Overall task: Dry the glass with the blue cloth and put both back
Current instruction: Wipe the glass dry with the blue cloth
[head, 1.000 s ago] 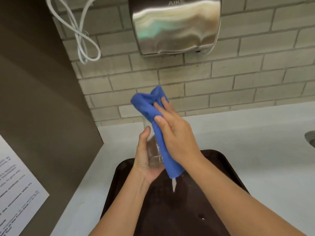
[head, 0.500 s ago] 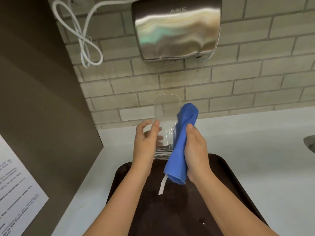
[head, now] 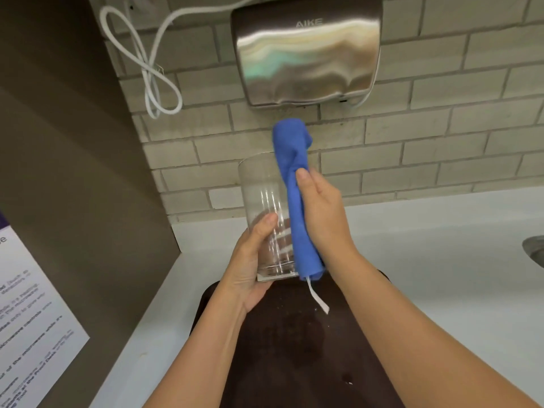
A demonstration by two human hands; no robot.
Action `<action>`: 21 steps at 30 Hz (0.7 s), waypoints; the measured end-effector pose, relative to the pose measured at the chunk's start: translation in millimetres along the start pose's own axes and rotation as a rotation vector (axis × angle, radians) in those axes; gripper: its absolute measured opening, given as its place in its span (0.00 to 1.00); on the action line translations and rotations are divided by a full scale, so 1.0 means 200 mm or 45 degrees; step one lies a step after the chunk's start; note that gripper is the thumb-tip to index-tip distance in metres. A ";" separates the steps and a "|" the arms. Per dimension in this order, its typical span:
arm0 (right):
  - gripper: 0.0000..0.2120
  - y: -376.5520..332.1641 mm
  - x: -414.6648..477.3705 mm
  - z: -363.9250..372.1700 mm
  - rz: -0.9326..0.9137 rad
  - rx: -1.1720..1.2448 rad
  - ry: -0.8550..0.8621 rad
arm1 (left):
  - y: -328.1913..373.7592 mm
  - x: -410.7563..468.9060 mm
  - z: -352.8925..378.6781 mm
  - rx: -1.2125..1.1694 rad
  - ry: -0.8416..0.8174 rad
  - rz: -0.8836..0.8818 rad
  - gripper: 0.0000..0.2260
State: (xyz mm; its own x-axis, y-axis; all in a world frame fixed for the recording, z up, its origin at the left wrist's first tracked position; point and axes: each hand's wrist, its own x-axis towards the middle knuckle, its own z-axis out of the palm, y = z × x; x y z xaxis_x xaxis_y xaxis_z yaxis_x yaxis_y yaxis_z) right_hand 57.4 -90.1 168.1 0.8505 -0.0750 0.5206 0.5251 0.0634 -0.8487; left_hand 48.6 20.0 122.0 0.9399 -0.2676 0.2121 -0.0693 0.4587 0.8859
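A tall clear glass (head: 265, 201) is held upright above the dark brown tray (head: 309, 363). My left hand (head: 250, 266) grips its lower part and base from the left. Pressed against the glass's right side is the blue cloth (head: 294, 189), bunched into a long roll that rises above the rim. My right hand (head: 321, 210) holds the cloth against the glass, fingers pointing up. A white tag hangs from the cloth's lower end.
The tray lies on a white counter (head: 426, 260) and has water drops on it. A steel hand dryer (head: 306, 54) and a looped white cable (head: 153, 78) hang on the brick wall. A brown panel (head: 73, 187) with a printed notice stands at left; a sink edge (head: 534, 251) at right.
The glass has been raised and turned upright since a second ago. My right hand has slid the cloth up along the glass's right side, so the cloth now stands above the rim.
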 end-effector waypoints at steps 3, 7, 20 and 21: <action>0.13 0.05 -0.02 -0.02 0.317 0.202 0.058 | 0.01 0.03 0.00 0.157 0.152 0.097 0.16; 0.12 0.13 -0.24 -0.01 0.311 0.134 0.012 | 0.00 0.07 -0.02 0.270 0.353 0.111 0.11; 0.15 0.14 -0.09 -0.05 0.561 0.162 0.010 | -0.04 0.09 0.01 0.303 0.465 0.341 0.27; 0.16 0.18 -0.11 -0.05 0.640 0.146 -0.001 | -0.05 0.09 0.01 0.358 0.514 0.369 0.28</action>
State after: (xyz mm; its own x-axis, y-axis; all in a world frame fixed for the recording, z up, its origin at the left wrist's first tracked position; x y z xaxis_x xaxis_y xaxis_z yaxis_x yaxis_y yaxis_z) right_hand 56.7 -95.3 124.9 0.9987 -0.0064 0.0511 0.0513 0.2003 -0.9784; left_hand 66.1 9.2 116.7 0.9187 0.2057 0.3372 -0.3776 0.2068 0.9026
